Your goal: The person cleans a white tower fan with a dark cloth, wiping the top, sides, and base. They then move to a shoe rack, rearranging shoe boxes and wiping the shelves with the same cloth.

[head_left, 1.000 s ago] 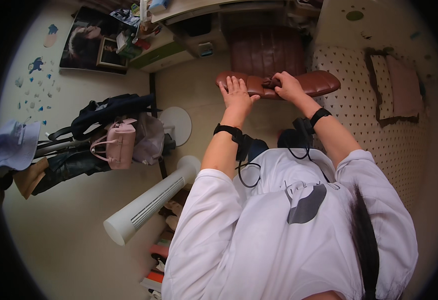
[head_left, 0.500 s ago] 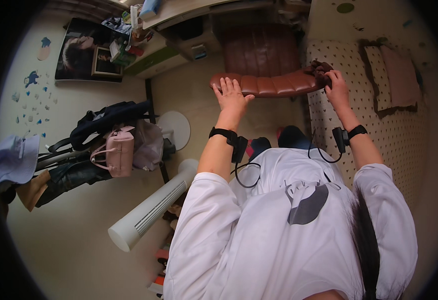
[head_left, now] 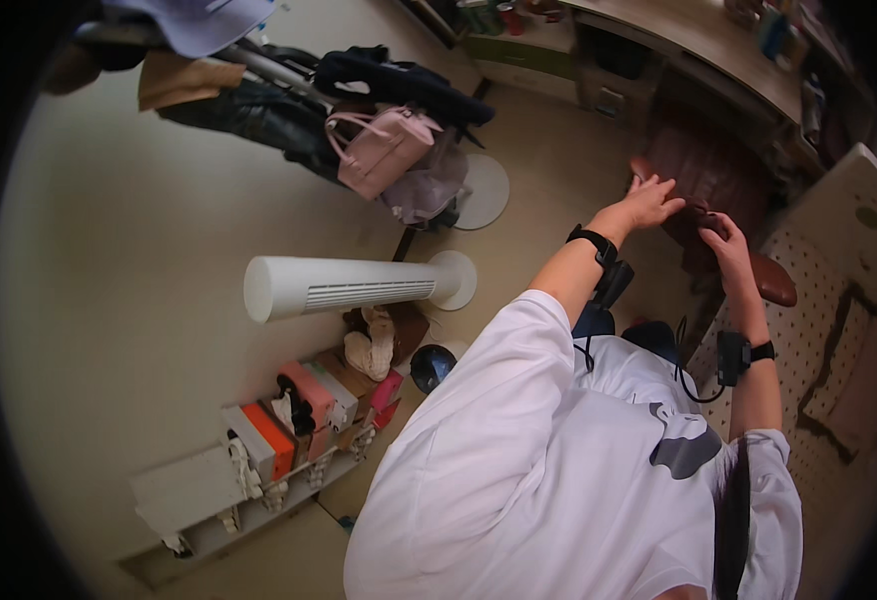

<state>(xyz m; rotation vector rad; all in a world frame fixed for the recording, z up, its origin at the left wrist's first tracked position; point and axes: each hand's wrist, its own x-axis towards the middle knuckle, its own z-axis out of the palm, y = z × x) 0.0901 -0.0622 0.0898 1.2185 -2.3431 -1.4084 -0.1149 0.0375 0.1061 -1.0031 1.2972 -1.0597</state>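
A reddish-brown leather chair (head_left: pixel 774 280) stands ahead of me, the padded top of its backrest running under both hands. My left hand (head_left: pixel 649 203) lies near the left end of that top, fingers stretched out and holding nothing. Close beside it, over the middle of the backrest, my right hand (head_left: pixel 729 248) has its fingers bent together. They pinch a small dark brown ruffled cloth (head_left: pixel 700 208), partly hidden by the fingers. The chair's seat (head_left: pixel 704 160) shows beyond the hands.
A desk (head_left: pixel 699 50) stands behind the chair, and a dotted bed (head_left: pixel 794 345) lies to the right. On the left are a white tower fan (head_left: pixel 359 285), a rack with a pink handbag (head_left: pixel 384 150), and a low shelf (head_left: pixel 289 500) with several boxes.
My view has swung left and turned, bringing the low shelf into sight. My right hand has moved from the backrest's right end to its middle, nearer my left hand, with the dark cloth.
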